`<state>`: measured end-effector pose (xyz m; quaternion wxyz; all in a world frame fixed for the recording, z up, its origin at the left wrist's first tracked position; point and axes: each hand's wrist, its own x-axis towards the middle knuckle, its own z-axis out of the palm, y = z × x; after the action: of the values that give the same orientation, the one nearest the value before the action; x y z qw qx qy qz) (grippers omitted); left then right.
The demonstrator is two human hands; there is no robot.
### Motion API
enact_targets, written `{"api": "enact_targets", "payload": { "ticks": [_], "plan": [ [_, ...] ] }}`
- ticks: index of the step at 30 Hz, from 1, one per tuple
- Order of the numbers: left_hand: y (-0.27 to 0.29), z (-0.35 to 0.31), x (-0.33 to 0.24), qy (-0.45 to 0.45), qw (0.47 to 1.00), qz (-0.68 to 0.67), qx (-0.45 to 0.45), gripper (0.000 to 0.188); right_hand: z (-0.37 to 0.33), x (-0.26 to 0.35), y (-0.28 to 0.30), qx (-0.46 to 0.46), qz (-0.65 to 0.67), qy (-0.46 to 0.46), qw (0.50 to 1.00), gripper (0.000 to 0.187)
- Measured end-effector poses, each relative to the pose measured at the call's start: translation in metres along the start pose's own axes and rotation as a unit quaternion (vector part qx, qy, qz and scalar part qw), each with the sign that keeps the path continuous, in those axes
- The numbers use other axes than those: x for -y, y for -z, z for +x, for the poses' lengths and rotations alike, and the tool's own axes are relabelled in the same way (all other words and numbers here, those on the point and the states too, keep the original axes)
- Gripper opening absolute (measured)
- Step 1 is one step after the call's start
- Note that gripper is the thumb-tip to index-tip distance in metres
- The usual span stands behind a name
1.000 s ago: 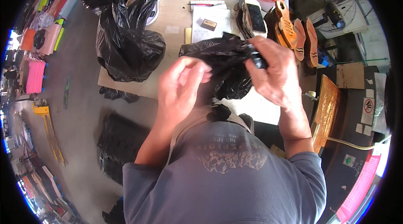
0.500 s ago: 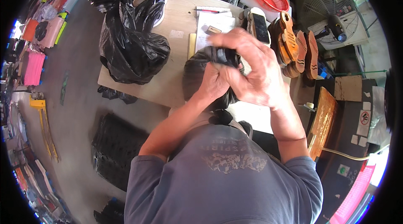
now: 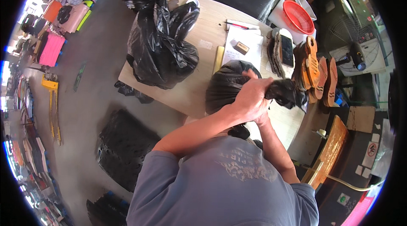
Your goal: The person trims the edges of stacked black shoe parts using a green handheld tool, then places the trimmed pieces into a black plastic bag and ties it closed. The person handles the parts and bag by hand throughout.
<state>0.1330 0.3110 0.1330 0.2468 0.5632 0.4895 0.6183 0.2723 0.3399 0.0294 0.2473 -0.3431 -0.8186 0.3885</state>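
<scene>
A full, rounded black plastic bag (image 3: 224, 84) rests at the near edge of the table, in front of my body. My left hand (image 3: 251, 96) is closed around its gathered neck, with some fingertips showing above. Just below it my right hand (image 3: 263, 118) is pressed in at the same neck, its fingers largely hidden behind the left. The bag's bunched end (image 3: 282, 92) sticks out to the right of both hands. Another knotted black plastic bag (image 3: 163, 56) stands on the left of the table.
Beyond the bag lie papers (image 3: 243, 58), a small block (image 3: 242, 48), a yellow strip (image 3: 218, 59) and a red pen (image 3: 237, 25). A phone (image 3: 287, 51) and stacked insoles (image 3: 311, 62) sit right, near a red basket (image 3: 299, 17). A fan (image 3: 356, 54) stands farther right.
My left hand has moved onto the neck from above, and my right hand has dropped from above the bag to below the left. The bunched end now points right. The view has shifted.
</scene>
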Motion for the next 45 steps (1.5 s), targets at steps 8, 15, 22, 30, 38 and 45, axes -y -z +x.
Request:
{"api": "enact_targets", "payload": {
  "ticks": [8, 15, 22, 30, 38, 45],
  "plan": [
    [0.12, 0.0, 0.017, 0.01, 0.986, 0.149, 0.075, 0.071, 0.008, 0.0, -0.002, -0.04, -0.011, -0.034, 0.999, 0.048],
    [0.349, 0.066, 0.106, 0.339, 0.862, 0.329, -0.185, 0.138, 0.002, 0.0, -0.017, -0.094, -0.17, 0.035, 0.98, 0.029],
    [0.331, 0.059, 0.108, 0.246, 0.943, 0.202, 0.097, 0.061, 0.004, 0.018, -0.017, -0.145, 0.011, -0.093, 0.985, 0.024],
    [0.329, 0.047, 0.14, 0.135, 0.973, 0.172, 0.075, 0.031, 0.022, 0.041, -0.021, -0.16, -0.045, -0.033, 0.986, 0.024],
    [0.344, 0.034, 0.201, 0.314, 0.906, -0.265, -0.102, 0.046, 0.034, 0.059, -0.005, -0.111, 0.134, -0.128, 0.976, 0.03],
    [0.376, 0.024, 0.201, 0.265, 0.863, -0.428, -0.047, 0.047, 0.034, 0.055, -0.012, -0.139, 0.15, -0.093, 0.974, 0.035]
  ]
}}
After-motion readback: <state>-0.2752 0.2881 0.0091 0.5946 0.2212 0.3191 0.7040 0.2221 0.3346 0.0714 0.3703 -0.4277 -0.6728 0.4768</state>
